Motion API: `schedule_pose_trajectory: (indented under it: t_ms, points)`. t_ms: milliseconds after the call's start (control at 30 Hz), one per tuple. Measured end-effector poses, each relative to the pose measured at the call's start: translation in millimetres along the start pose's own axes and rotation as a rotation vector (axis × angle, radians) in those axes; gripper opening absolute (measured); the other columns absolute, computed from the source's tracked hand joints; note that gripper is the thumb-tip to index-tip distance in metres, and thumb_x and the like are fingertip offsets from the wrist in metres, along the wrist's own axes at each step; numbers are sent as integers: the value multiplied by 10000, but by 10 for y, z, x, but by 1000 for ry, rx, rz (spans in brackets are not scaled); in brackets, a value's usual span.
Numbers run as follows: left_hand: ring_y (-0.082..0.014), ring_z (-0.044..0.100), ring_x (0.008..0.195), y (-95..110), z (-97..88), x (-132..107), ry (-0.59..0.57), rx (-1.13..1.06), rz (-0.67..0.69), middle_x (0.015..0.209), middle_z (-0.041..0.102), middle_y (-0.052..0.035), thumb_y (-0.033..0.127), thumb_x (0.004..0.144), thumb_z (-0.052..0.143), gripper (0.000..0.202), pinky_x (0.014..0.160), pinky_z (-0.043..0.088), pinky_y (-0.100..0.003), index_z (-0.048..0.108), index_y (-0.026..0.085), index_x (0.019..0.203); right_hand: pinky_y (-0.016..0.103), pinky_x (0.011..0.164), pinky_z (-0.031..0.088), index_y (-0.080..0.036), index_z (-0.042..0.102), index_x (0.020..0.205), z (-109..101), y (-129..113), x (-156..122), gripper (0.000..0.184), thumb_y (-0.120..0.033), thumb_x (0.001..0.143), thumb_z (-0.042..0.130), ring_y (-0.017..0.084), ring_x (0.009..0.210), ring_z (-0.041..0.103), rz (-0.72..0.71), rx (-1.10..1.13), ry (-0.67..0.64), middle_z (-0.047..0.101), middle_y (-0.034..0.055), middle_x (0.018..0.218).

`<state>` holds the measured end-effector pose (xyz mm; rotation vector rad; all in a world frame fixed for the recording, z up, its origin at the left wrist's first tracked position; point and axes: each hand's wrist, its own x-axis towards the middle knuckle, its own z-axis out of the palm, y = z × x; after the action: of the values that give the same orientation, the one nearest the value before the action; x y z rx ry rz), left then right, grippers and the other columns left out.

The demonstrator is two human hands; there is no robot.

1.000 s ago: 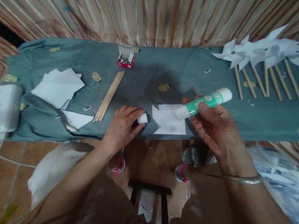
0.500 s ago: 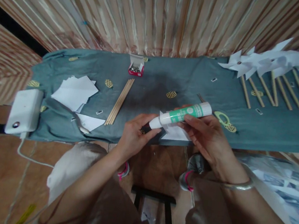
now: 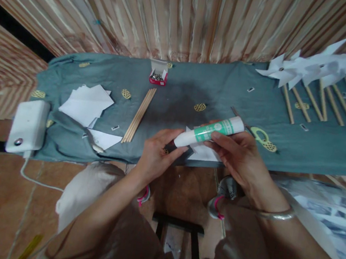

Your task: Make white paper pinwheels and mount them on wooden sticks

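Note:
Both hands hold a green and white glue stick (image 3: 211,131) over the front edge of the cloth-covered table. Thumb and fingers of my left hand (image 3: 158,151) pinch its white cap, which sits against the tube. My right hand (image 3: 237,151) is closed round the green-labelled body. Below the glue stick lies a piece of white paper (image 3: 203,153), partly hidden by the hands. Scissors with light green handles (image 3: 259,135) lie just past my right hand, their blades partly covered.
Wooden sticks (image 3: 139,115), white paper sheets (image 3: 86,102) and an open red box of small metal pieces (image 3: 158,77) lie to the left. Several paper pinwheels (image 3: 313,72) lie at the back right. A white corded device (image 3: 28,126) sits at the left end.
The gap between the cap and the tube of the glue stick has closed; the cap is now pressed up to the body. The hands have barely moved.

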<state>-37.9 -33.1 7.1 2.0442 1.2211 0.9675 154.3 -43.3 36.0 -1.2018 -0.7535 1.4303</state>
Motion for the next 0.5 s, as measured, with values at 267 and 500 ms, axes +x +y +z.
schedule_pose_trajectory:
  t_ms: [267,500]
  points:
    - [-194,653,973,10,-47,-16,26,142,141,1069,705,-85,322,885,615,319,845,535,-340,622,178,1169,287,686,609,-194,688,733,56,95,-5,274,-357,596,860,140,662,683,8,-12,22,716,-6,733]
    - [-197,639,956,-13,-73,-26,10,191,172,1065,704,-93,337,897,594,332,824,522,-336,616,164,1180,272,657,595,-178,681,704,167,161,3,289,-332,556,875,126,638,668,45,38,33,708,-13,693]
